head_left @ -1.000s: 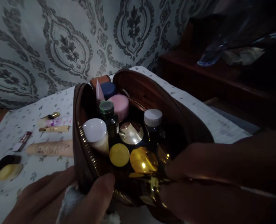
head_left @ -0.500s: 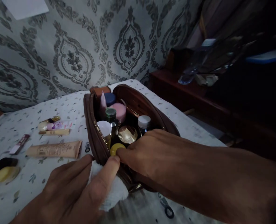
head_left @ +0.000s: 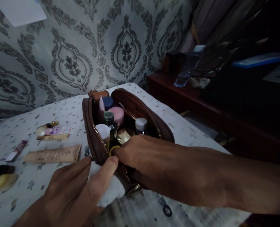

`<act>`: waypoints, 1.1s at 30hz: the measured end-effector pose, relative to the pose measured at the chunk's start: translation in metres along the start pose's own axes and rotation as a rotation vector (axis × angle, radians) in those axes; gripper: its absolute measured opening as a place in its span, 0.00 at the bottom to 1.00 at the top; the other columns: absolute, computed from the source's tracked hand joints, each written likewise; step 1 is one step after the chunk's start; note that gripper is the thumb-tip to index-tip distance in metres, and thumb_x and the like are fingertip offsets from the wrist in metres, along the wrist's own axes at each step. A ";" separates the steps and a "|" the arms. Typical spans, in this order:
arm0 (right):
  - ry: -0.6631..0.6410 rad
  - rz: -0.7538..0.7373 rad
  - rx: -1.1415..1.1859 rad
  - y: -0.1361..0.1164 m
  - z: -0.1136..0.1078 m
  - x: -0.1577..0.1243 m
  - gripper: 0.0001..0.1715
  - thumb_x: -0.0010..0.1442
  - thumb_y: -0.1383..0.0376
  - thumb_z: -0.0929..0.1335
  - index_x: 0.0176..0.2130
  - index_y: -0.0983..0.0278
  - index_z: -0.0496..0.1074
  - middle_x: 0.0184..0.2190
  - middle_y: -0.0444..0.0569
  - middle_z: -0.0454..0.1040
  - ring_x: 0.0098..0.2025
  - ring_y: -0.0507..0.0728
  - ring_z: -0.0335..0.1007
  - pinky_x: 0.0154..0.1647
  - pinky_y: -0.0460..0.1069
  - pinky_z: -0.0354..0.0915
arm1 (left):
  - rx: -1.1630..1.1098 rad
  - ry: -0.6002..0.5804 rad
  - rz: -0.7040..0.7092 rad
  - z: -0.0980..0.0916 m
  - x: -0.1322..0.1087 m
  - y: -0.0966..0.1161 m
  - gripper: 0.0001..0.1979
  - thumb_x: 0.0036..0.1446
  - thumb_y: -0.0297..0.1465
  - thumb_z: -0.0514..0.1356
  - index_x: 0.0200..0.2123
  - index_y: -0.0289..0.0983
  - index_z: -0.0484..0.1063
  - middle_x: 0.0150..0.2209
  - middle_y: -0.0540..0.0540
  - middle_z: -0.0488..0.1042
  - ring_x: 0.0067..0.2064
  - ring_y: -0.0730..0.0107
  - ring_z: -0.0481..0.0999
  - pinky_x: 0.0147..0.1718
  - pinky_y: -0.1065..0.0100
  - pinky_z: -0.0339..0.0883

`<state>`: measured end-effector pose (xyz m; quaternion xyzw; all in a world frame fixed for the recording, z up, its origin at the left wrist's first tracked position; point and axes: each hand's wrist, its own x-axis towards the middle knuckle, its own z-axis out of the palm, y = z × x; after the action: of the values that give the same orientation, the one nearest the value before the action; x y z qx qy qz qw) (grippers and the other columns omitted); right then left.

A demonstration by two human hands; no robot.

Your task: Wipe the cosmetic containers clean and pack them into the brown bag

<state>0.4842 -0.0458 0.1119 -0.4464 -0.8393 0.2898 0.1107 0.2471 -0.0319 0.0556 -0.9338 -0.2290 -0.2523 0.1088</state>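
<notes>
A brown zipped bag [head_left: 89, 126] stands open on a patterned white cloth, filled with a pink jar [head_left: 116, 116], a blue lid [head_left: 107, 102], a green-capped bottle [head_left: 109, 118], a grey-capped bottle [head_left: 141, 125] and a white-lidded container [head_left: 103, 130]. My right hand [head_left: 137, 153] reaches into the bag's near end, beside a yellow lid [head_left: 113, 150]; its fingertips are hidden. My left hand [head_left: 83, 186] pinches a white cloth [head_left: 112, 190] against the bag's near left edge.
Left of the bag lie a beige tube [head_left: 53, 154], a small purple-and-white tube [head_left: 59, 130], a thin tan tube [head_left: 53, 137], a dark red tube [head_left: 17, 150] and a brush [head_left: 2, 183]. A clear bottle [head_left: 187, 71] stands on a dark red surface [head_left: 189, 97].
The view has shifted slightly, so the bag and loose items appear a little further left. My right hand now covers more of the yellow lid and the round gold item.
</notes>
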 end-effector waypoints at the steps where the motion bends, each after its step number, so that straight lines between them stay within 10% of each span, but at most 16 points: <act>1: 0.000 -0.003 0.002 0.000 -0.001 -0.001 0.11 0.56 0.79 0.65 0.32 0.66 0.72 0.32 0.45 0.73 0.32 0.50 0.66 0.31 0.44 0.60 | 0.001 0.000 -0.002 0.000 -0.001 0.000 0.21 0.69 0.34 0.47 0.62 0.42 0.64 0.46 0.48 0.81 0.50 0.62 0.79 0.46 0.63 0.74; 11: 0.052 -0.038 -0.055 -0.001 -0.009 -0.015 0.11 0.55 0.79 0.64 0.30 0.65 0.69 0.31 0.45 0.71 0.31 0.50 0.65 0.29 0.45 0.60 | -0.024 -0.070 0.169 -0.004 0.007 -0.012 0.27 0.69 0.34 0.47 0.69 0.37 0.50 0.45 0.44 0.81 0.45 0.63 0.81 0.39 0.68 0.76; 21: 0.293 0.051 -0.149 -0.012 -0.001 -0.028 0.11 0.64 0.71 0.63 0.34 0.65 0.74 0.30 0.47 0.73 0.31 0.52 0.69 0.32 0.46 0.63 | -0.011 -0.046 -0.094 -0.015 -0.048 -0.018 0.20 0.64 0.30 0.52 0.59 0.42 0.65 0.37 0.48 0.81 0.28 0.68 0.78 0.29 0.69 0.74; 27: 0.623 -0.115 -0.203 -0.033 0.020 -0.035 0.16 0.68 0.68 0.59 0.36 0.63 0.75 0.31 0.50 0.75 0.30 0.54 0.71 0.30 0.48 0.67 | -0.052 -0.095 -0.330 0.003 -0.089 -0.024 0.17 0.65 0.27 0.47 0.51 0.42 0.71 0.46 0.44 0.78 0.51 0.60 0.78 0.42 0.66 0.76; 33: 0.564 -0.310 -0.106 -0.056 0.060 -0.024 0.19 0.69 0.70 0.58 0.37 0.63 0.76 0.30 0.49 0.76 0.28 0.53 0.73 0.28 0.46 0.70 | -0.119 -0.177 -0.423 0.004 -0.131 -0.025 0.16 0.65 0.31 0.52 0.54 0.40 0.68 0.51 0.38 0.73 0.52 0.57 0.74 0.50 0.56 0.74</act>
<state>0.4332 -0.1132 0.0978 -0.3810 -0.8475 0.0906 0.3583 0.1365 -0.0576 -0.0139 -0.8883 -0.4130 -0.1996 -0.0221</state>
